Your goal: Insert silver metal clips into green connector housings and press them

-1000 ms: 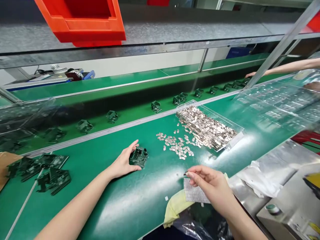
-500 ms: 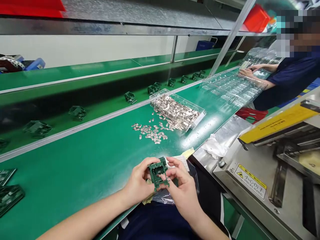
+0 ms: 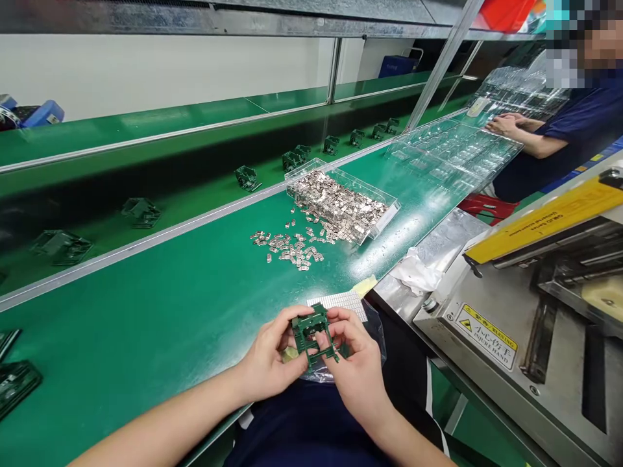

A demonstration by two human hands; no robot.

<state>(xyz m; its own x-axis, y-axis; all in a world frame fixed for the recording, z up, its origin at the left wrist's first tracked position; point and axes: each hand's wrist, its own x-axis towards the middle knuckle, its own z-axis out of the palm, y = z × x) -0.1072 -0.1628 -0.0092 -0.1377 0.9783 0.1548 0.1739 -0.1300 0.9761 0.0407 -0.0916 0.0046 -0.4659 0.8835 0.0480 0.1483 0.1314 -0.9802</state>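
Observation:
Between my hands is a green circuit board assembly (image 3: 311, 327), an open box-like frame of joined boards. My left hand (image 3: 272, 353) grips its left side with thumb and fingers. On the other side my right hand (image 3: 357, 357) holds it, fingertips around the edge and one finger reaching into the opening. Just behind it lies a pale sheet marked with a grid of small cells (image 3: 348, 301), partly hidden by my hands. Small metal pieces (image 3: 292, 250) are scattered on the green table (image 3: 170, 311), beside a clear tray (image 3: 387, 224) heaped with more of them.
Several green board assemblies (image 3: 246, 178) stand along the conveyor behind a metal rail. More boards (image 3: 19, 383) lie at the left. A press machine with a yellow bar (image 3: 540, 224) stands at my right. Beyond, a co-worker's hands (image 3: 509, 123) rest by clear blister trays (image 3: 452, 152).
The board assembly has tilted slightly in my hands, and my left thumb has shifted along its lower edge. The co-worker's hands have moved to the right. My view has dipped a little.

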